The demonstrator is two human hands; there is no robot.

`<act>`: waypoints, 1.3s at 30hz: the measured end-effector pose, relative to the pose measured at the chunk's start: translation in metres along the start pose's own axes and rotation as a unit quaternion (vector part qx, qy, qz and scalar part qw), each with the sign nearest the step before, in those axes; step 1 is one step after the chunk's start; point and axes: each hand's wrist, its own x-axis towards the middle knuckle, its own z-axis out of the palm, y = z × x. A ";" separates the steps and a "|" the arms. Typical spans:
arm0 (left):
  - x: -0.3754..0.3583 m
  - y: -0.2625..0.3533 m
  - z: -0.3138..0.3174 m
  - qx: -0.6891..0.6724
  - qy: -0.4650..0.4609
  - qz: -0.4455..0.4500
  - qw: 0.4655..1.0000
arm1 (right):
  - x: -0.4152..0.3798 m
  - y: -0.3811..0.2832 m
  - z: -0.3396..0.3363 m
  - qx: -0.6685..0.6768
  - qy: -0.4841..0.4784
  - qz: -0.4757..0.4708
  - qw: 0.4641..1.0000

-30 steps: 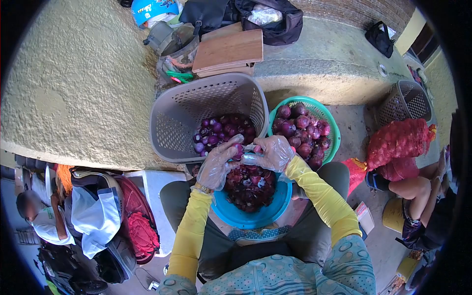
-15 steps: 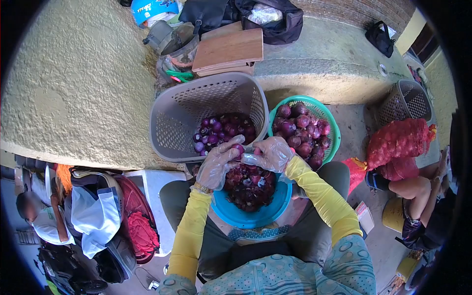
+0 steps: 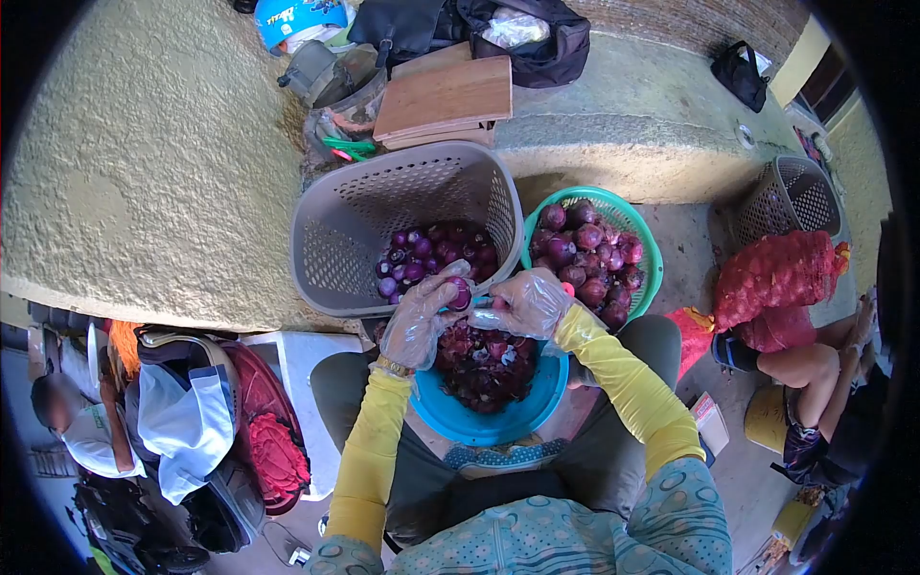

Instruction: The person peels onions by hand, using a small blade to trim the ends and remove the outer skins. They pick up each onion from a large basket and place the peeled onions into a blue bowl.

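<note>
My gloved left hand [image 3: 420,318] grips a peeled red onion [image 3: 460,294] between thumb and fingers. Close beside it, my gloved right hand [image 3: 530,303] is closed around what looks like a small knife; a pink handle end [image 3: 568,290] shows at the palm, and the fingers hide most of it. Both hands hover over the far edge of a blue basin [image 3: 441,417] full of dark red onion skins [image 3: 484,369]. Peeled purple onions [image 3: 422,251] lie in the grey perforated basket [image 3: 383,196]. Unpeeled onions [image 3: 589,251] fill the green basket [image 3: 655,251] to the right.
Red mesh sacks of onions [image 3: 778,280] and another grey basket [image 3: 800,196] stand at the right, near a seated person's leg [image 3: 805,369]. Wooden boards [image 3: 446,98] and a black bag [image 3: 537,48] rest on the concrete ledge. Another person [image 3: 96,422] is at far left.
The onion in my left hand has turned and moved slightly down and left. My right hand has shifted a little and its fingers have tilted.
</note>
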 end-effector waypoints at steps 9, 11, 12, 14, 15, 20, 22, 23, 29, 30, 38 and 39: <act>0.001 -0.002 -0.002 0.010 -0.016 -0.016 1.000 | 0.000 0.004 0.004 0.008 0.104 0.021 0.994; 0.000 -0.001 0.001 0.031 -0.007 -0.019 0.999 | 0.000 0.003 0.003 0.003 0.110 0.019 0.994; 0.000 -0.001 0.001 0.031 -0.007 -0.019 0.999 | 0.000 0.002 0.003 0.003 0.110 0.019 0.994; -0.001 0.000 0.002 0.039 -0.007 -0.018 0.999 | -0.001 0.000 0.002 0.010 0.117 0.012 0.993; 0.000 0.000 0.002 0.039 -0.007 -0.019 0.999 | -0.001 0.000 0.002 0.010 0.116 0.013 0.993; -0.001 0.000 0.001 0.037 -0.016 -0.024 0.999 | 0.000 0.010 0.011 0.005 0.120 -0.021 0.992; 0.000 -0.001 0.000 0.037 -0.020 -0.021 0.999 | 0.000 0.016 0.015 0.008 0.106 -0.022 0.994; 0.000 -0.001 0.000 0.038 -0.023 -0.018 0.999 | 0.000 0.019 0.017 0.012 0.091 -0.024 0.995; 0.001 -0.004 -0.002 0.016 -0.018 -0.021 0.999 | -0.001 0.006 0.003 0.026 0.041 0.018 0.999; 0.000 -0.004 0.000 0.016 -0.019 -0.021 0.999 | -0.001 0.002 -0.001 0.026 0.041 0.018 0.999; 0.001 -0.002 0.002 -0.002 0.009 0.000 1.000 | -0.002 -0.004 -0.004 -0.010 0.020 -0.023 0.999; 0.001 -0.002 0.002 -0.002 0.010 0.000 1.000 | -0.001 -0.001 0.000 -0.009 0.020 -0.023 0.999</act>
